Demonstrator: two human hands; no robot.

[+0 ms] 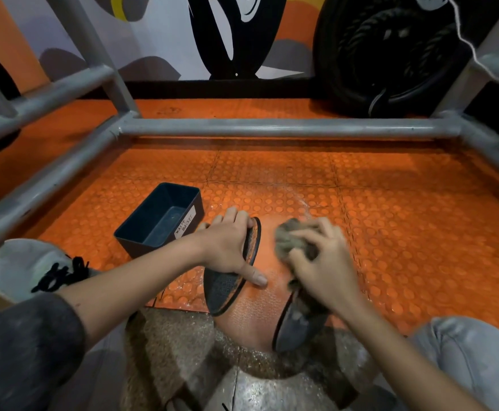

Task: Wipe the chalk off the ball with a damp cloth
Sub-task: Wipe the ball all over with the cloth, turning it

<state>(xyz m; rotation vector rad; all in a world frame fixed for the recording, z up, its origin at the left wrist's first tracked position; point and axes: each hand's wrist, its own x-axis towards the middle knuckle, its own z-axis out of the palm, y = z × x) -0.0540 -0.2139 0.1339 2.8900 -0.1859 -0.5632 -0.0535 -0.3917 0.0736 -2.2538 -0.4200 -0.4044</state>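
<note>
An orange ball (267, 304) with dark grey panels rests on the floor between my knees, with pale chalk dust on its orange strip. My left hand (230, 247) lies flat on the ball's upper left side, thumb stretched across the orange strip, steadying it. My right hand (322, 262) is bunched around a grey cloth (286, 235) and presses it against the ball's upper right. That hand and the cloth are blurred. The ball's right dark panel is partly hidden under my right hand.
A dark bin (159, 221) labelled "waste basket" stands on the orange studded floor mat (405, 232) just left of the ball. Grey metal rack bars (272, 127) cross ahead and along both sides. My shoe (32, 268) is at the left; black tyres (390, 48) lean at the back right.
</note>
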